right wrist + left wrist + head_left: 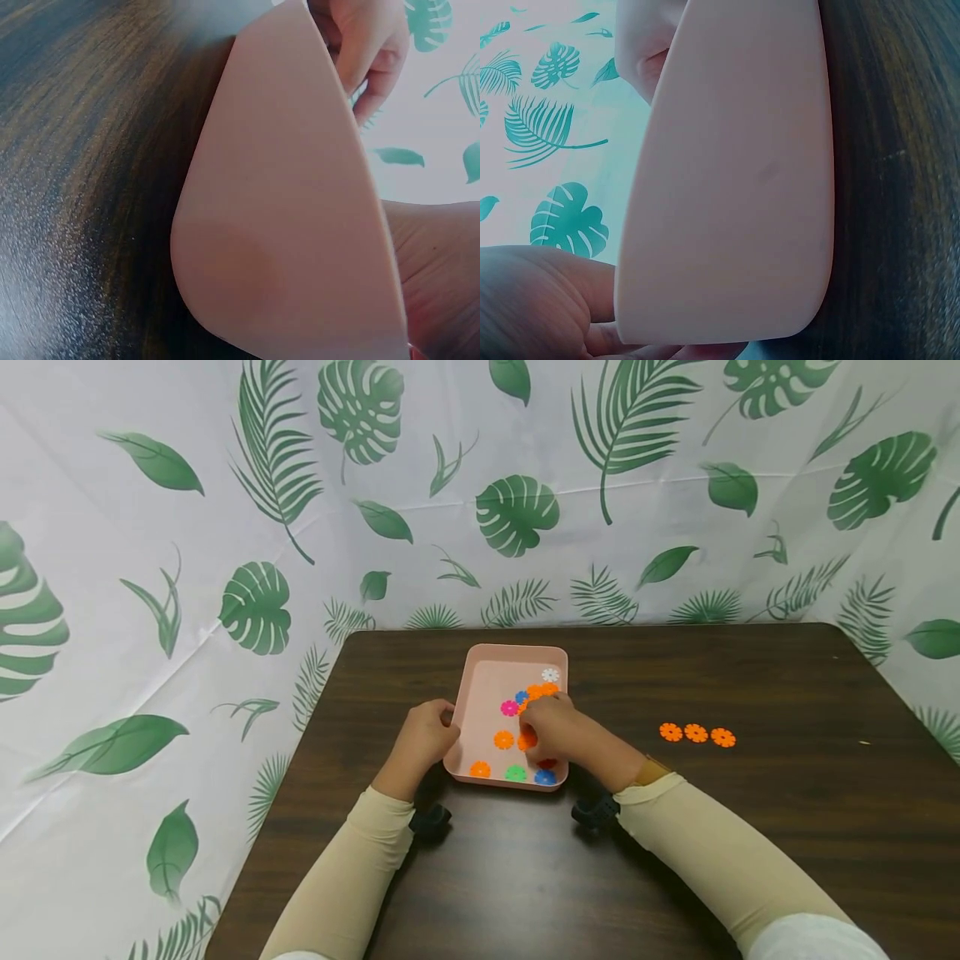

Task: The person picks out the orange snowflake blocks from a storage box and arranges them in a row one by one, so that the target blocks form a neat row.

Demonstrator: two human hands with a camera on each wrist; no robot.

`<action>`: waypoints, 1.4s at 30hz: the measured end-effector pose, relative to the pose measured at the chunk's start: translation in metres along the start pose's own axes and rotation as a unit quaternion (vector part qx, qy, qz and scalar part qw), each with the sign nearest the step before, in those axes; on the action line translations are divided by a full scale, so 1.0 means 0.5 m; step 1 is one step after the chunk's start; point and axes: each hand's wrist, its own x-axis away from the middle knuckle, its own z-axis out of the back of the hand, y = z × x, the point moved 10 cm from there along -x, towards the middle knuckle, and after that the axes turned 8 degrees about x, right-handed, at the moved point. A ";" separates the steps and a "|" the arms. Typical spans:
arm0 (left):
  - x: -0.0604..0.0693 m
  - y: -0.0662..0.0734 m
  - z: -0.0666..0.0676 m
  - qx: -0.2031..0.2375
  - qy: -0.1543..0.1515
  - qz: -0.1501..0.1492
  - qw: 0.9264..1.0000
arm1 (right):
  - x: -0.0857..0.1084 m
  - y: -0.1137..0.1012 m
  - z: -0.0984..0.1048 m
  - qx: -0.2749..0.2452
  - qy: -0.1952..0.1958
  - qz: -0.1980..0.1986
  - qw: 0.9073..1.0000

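A pink tray [480,693] holds flower-shaped pieces in several colours. The left hand [422,739] grips the tray's left rim, thumb at the edge; in the left wrist view this hand [540,300] has its fingers at the tray wall [727,187]. Over the tray's right side, the right hand [558,731] reaches in with curled fingers at an orange piece [527,741], seemingly pinching it; its fingertips are partly hidden. The tray wall [277,187] blocks those fingertips in the right wrist view. Near them lie a pink piece [510,708] and another orange piece [503,740].
Three orange pieces [696,732] lie in a row on the dark wooden table [787,827], right of the tray. White, green and blue pieces are also in the tray. A leaf-patterned cloth [442,560] hangs behind the table and along its left side.
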 end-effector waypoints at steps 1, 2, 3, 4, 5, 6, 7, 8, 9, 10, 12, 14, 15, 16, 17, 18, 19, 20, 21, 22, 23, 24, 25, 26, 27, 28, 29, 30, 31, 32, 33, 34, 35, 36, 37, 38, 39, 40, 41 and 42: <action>0.000 0.000 -0.001 0.000 -0.001 -0.001 1.000 | 0.001 0.001 0.001 -0.002 0.001 -0.002 1.000; 0.001 0.001 -0.001 0.000 -0.001 -0.002 1.000 | 0.002 0.003 0.002 -0.007 0.003 -0.006 1.000; 0.001 0.002 -0.001 0.000 -0.001 -0.004 1.000 | 0.004 0.005 0.005 -0.010 0.005 -0.009 1.000; 0.001 0.002 -0.001 0.000 -0.001 -0.005 1.000 | 0.005 0.007 0.007 -0.013 0.007 -0.012 1.000; 0.002 0.003 -0.001 -0.001 -0.001 -0.006 1.000 | 0.006 0.008 0.010 -0.015 0.010 -0.014 1.000; 0.002 0.004 -0.001 -0.002 0.000 -0.008 1.000 | 0.007 0.010 0.014 -0.013 0.013 -0.015 1.000; 0.003 0.004 0.000 -0.003 0.001 -0.010 1.000 | 0.008 0.012 0.018 -0.012 0.017 -0.016 1.000; 0.003 0.005 0.001 -0.004 0.003 -0.012 1.000 | 0.010 0.014 0.024 -0.011 0.024 -0.017 0.999; 0.004 0.006 0.002 -0.004 0.003 -0.012 1.000 | 0.013 0.016 0.031 -0.010 0.031 -0.018 0.999; 0.004 0.006 0.002 -0.004 0.003 -0.012 1.000 | 0.016 0.019 0.039 -0.010 0.040 -0.017 0.999; 0.005 0.007 0.002 -0.005 0.003 -0.011 1.000 | 0.026 0.026 0.059 -0.015 0.060 -0.016 0.998; 0.005 0.006 0.002 -0.005 0.002 -0.010 1.000 | 0.041 0.039 0.081 -0.026 0.080 -0.019 0.996; 0.004 0.006 0.001 -0.004 0.002 -0.009 1.000 | 0.050 0.047 0.091 -0.032 0.089 -0.021 0.995; 0.004 0.006 0.000 -0.004 0.003 -0.011 1.000 | 0.059 0.058 0.101 -0.038 0.097 -0.023 0.994; 0.004 0.006 0.000 -0.006 0.003 -0.013 1.000 | 0.070 0.070 0.110 -0.043 0.104 -0.029 0.993; 0.003 0.007 -0.001 -0.006 0.003 -0.013 1.000 | 0.080 0.084 0.118 -0.047 0.110 -0.037 0.992; 0.003 0.006 -0.002 -0.006 0.003 -0.012 1.000 | 0.092 0.101 0.125 -0.050 0.119 -0.045 0.991; 0.003 0.005 -0.003 -0.006 0.003 -0.011 1.000 | 0.104 0.117 0.131 -0.052 0.125 -0.056 0.989; 0.002 0.005 -0.003 -0.005 0.003 -0.011 1.000 | 0.118 0.134 0.136 -0.054 0.130 -0.064 0.988; 0.002 0.004 -0.004 -0.004 0.002 -0.010 1.000 | 0.132 0.152 0.141 -0.056 0.136 -0.072 0.986; 0.002 0.003 -0.005 -0.004 0.001 -0.009 1.000 | 0.146 0.169 0.146 -0.058 0.140 -0.080 0.985; 0.001 0.003 -0.004 -0.003 0.001 -0.009 1.000 | 0.161 0.187 0.148 -0.061 0.143 -0.085 0.984; 0.001 0.003 -0.004 -0.004 0.002 -0.011 1.000 | 0.176 0.203 0.151 -0.064 0.145 -0.091 0.983; 0.001 0.002 -0.003 -0.005 0.002 -0.012 1.000 | 0.192 0.218 0.153 -0.067 0.143 -0.095 0.983; 0.001 0.003 -0.002 -0.005 0.002 -0.012 1.000 | 0.207 0.235 0.154 -0.071 0.142 -0.099 0.982; 0.001 0.002 -0.001 -0.006 0.002 -0.013 1.000 | 0.222 0.252 0.152 -0.074 0.139 -0.106 0.982; 0.001 0.002 0.001 -0.005 0.002 -0.012 1.000 | 0.237 0.270 0.149 -0.078 0.133 -0.115 0.981; 0.002 0.003 0.002 -0.006 0.003 -0.013 1.000 | 0.253 0.287 0.145 -0.082 0.128 -0.123 0.981; 0.003 0.004 0.002 -0.006 0.003 -0.013 1.000 | 0.268 0.306 0.140 -0.085 0.122 -0.134 0.980; 0.003 0.004 0.003 -0.006 0.003 -0.013 1.000 | 0.284 0.324 0.134 -0.089 0.115 -0.147 0.978; 0.004 0.005 0.004 -0.007 0.003 -0.015 1.000 | 0.300 0.343 0.128 -0.092 0.108 -0.159 0.977; 0.005 0.006 0.004 -0.008 0.004 -0.017 1.000 | 0.317 0.362 0.122 -0.096 0.102 -0.171 0.975; 0.005 0.007 0.004 -0.009 0.004 -0.019 1.000 | 0.333 0.380 0.115 -0.098 0.098 -0.182 0.973; 0.005 0.009 0.004 -0.013 0.005 -0.022 1.000 | 0.349 0.398 0.107 -0.100 0.095 -0.193 0.971; 0.006 0.009 0.004 -0.014 0.005 -0.023 1.000 | 0.365 0.415 0.099 -0.099 0.092 -0.204 0.970; 0.005 0.010 0.004 -0.015 0.005 -0.024 1.000 | 0.381 0.432 0.090 -0.100 0.089 -0.214 0.968; 0.005 0.010 0.003 -0.015 0.005 -0.024 1.000 | 0.396 0.448 0.080 -0.100 0.088 -0.225 0.965; 0.005 0.010 0.002 -0.016 0.005 -0.024 1.000 | 0.410 0.464 0.070 -0.101 0.087 -0.235 0.963; 0.004 0.009 0.002 -0.017 0.004 -0.023 1.000 | 0.423 0.479 0.060 -0.101 0.086 -0.245 0.960; 0.004 0.009 0.001 -0.016 0.003 -0.021 1.000 | 0.436 0.492 0.050 -0.100 0.085 -0.253 0.958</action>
